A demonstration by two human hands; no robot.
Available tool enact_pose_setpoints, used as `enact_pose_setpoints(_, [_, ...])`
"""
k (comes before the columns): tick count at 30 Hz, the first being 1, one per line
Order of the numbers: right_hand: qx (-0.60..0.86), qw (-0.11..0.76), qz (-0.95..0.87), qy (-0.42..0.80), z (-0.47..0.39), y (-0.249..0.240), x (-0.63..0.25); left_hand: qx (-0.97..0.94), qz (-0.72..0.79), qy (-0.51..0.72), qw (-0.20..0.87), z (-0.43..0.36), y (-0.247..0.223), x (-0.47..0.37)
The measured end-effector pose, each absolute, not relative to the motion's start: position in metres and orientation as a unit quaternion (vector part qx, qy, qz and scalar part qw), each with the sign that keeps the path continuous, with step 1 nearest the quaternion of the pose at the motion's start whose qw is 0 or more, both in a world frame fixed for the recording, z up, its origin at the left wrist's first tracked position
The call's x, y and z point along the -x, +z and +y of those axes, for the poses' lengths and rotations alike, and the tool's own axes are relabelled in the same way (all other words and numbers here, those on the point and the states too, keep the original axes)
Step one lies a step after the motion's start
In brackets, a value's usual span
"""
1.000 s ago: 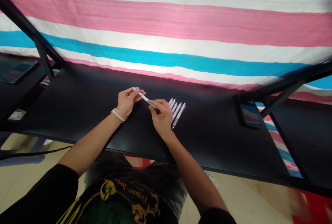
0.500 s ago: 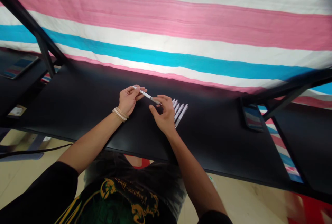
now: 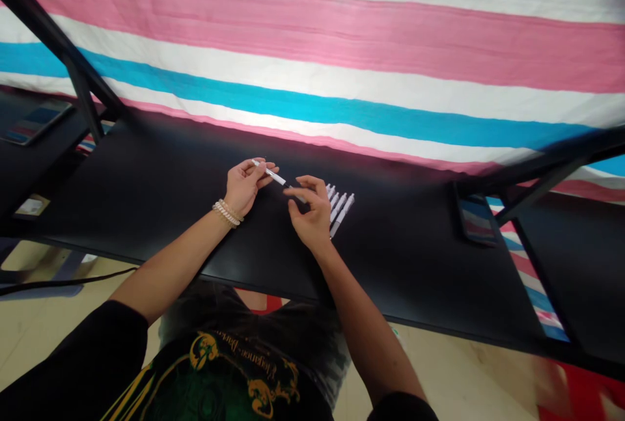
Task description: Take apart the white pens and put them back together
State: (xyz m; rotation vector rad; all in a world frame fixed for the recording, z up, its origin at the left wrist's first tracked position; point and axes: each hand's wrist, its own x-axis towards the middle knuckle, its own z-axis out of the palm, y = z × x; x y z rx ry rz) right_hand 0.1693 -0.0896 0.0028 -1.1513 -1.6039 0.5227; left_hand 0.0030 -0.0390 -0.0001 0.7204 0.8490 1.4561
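A white pen barrel (image 3: 274, 176) is pinched between the thumb and fingers of my left hand (image 3: 243, 188), its lower right end pointing at my right hand. My right hand (image 3: 311, 211) has its thumb and fingers curled around a light pen piece, mostly hidden by the fingers. Between the two parts a thin dark section shows. Several white pens (image 3: 342, 215) lie side by side on the black table (image 3: 400, 239), just right of my right hand and partly behind it.
A striped cloth (image 3: 312, 37) hangs behind the table. Black slanted frame bars (image 3: 83, 89) stand at both sides. A dark phone-like slab (image 3: 476, 220) lies at the right, and another (image 3: 36, 123) at the far left.
The right-hand piece has moved slightly away from the barrel in my left hand, and a dark section now shows between them. My left hand has barely moved.
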Motion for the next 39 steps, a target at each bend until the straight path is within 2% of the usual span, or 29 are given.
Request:
enact_pose_setpoints(6, [0.518,0.454,-0.692,0.216,-0.091,-0.004,-0.167,-0.312,0.369,0.623,0.615,-0.041,0.001,-0.005])
enact_pose_setpoints(11, [0.553,0.402,-0.721,0.116,-0.092,-0.001,-0.174,-0.278,0.386,0.653,0.589,-0.035,-0.001,0.0])
enact_pose_setpoints(16, [0.542,0.431,-0.714,0.101,-0.09,0.004,-0.181,-0.229,0.396,0.689,0.562,-0.027,0.0,0.01])
enact_pose_setpoints(22, [0.524,0.412,-0.739,0.097,-0.093,0.0,-0.17,-0.287,0.379,0.631,0.613,-0.04,0.003,-0.002])
enact_pose_setpoints(28, [0.502,0.492,-0.7,0.122,-0.093,-0.004,-0.163,-0.299,0.378,0.614,0.625,-0.047,0.001,-0.012])
enact_pose_setpoints(35, [0.525,0.474,-0.677,0.203,-0.091,-0.004,-0.166,-0.297,0.374,0.619,0.624,-0.041,0.0,-0.008])
enact_pose_setpoints(39, [0.508,0.476,-0.696,0.175,-0.092,-0.003,-0.168,-0.296,0.384,0.612,0.624,-0.04,-0.001,-0.007])
